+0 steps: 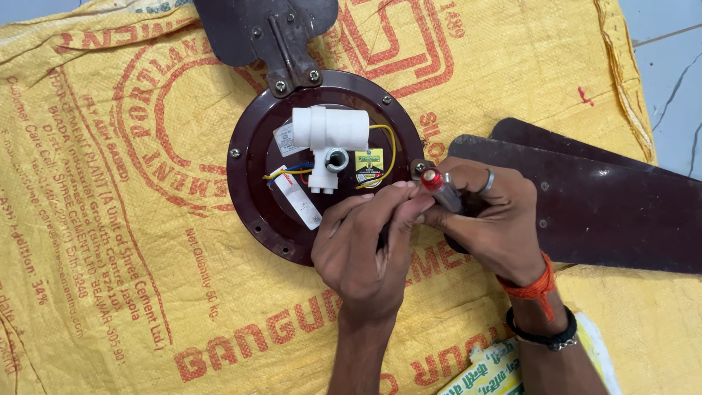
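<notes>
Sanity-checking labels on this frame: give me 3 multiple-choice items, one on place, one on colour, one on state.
1. Where is the white capacitor?
A. On the fan motor housing
B. On the bare floor
C. In the left hand

2. What colour is the sack under the fan?
A. Blue
B. Yellow
C. Grey

3. What is the right hand doing?
A. Lying flat and empty
B. Gripping a red-tipped screwdriver
C. Lifting a blade

Answers:
1 A, it sits at the housing's centre among the wires.
2 B, yellow weave with red print.
3 B, fingers wrap the handle while the left hand pinches by its tip.
</notes>
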